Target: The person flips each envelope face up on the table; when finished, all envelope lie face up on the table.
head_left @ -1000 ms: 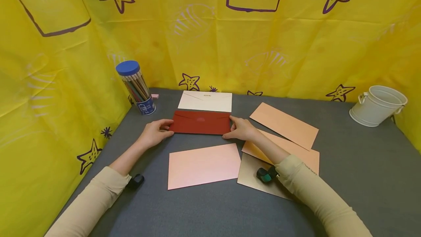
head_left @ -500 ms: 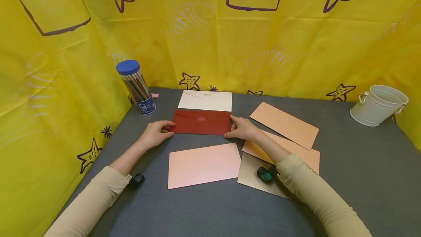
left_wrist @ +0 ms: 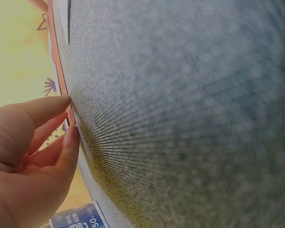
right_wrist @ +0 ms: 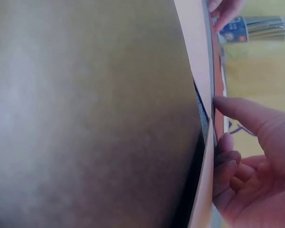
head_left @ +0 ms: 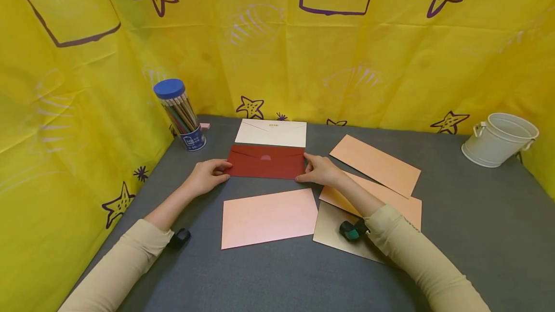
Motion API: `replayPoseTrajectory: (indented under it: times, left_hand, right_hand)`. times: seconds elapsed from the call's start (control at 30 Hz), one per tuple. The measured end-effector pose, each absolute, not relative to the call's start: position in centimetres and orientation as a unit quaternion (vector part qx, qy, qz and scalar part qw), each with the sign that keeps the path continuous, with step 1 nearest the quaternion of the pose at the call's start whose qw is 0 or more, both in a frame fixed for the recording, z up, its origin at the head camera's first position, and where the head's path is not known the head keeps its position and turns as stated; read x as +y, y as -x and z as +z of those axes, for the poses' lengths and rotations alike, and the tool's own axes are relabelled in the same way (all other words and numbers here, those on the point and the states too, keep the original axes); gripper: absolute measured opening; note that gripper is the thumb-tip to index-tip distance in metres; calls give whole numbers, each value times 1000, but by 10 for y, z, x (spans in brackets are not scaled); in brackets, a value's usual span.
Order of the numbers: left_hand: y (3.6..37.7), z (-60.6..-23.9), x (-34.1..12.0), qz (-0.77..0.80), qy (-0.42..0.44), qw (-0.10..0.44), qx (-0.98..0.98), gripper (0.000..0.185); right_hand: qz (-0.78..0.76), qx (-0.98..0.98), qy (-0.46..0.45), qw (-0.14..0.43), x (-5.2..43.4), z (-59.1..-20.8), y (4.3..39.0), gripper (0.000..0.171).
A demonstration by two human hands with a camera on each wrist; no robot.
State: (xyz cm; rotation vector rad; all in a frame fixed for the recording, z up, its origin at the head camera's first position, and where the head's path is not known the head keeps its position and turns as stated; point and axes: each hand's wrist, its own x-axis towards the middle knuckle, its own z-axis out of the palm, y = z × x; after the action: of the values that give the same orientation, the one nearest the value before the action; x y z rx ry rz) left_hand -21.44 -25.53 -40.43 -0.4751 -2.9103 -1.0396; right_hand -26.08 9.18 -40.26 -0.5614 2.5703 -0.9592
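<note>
A red envelope (head_left: 266,167) with a flap and a small round seal lies in the middle of the table in the head view. My left hand (head_left: 207,176) holds its left short edge, thumb at the near corner and fingers further up. At the opposite edge, my right hand (head_left: 320,170) grips in the same way, index finger at the upper corner and thumb at the lower. Directly behind it is a white envelope (head_left: 270,133), its near edge right at the red one. Both wrist views show the fingertips at the thin red edge, seen from low down.
A pink envelope (head_left: 269,218) lies in front. Under my right forearm are a peach envelope (head_left: 390,195) and a gold-brown one (head_left: 327,225); another peach envelope (head_left: 375,165) lies behind. A pencil tub (head_left: 181,115) and pink eraser (head_left: 204,126) stand left, a white bucket (head_left: 498,139) right.
The red envelope has settled flatter, its face looking slightly taller and brighter, with its far edge closer to the white envelope. Both hands keep nearly the same place on it.
</note>
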Motion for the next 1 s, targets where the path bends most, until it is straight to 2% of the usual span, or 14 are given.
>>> replayPoseTrajectory:
  times: [0.3,0.5,0.7,1.0]
  left_hand:
    - [212,-404,-254,-320,161,-4,-934,37]
    - [201,-402,-247,-261,177,-26,-949,54]
    - [181,-400,-235,-243,189,-67,-949,73]
    - [146,-394,-223,-232,256,-122,-931,87]
  right_hand:
    - [-330,910,202,151,94,-403,257,86]
    - [-329,907,225,137,99,-400,248,77]
    - [-317,905,269,89,108,-403,235,68]
    - [-305,888,337,71,112,-399,204,57]
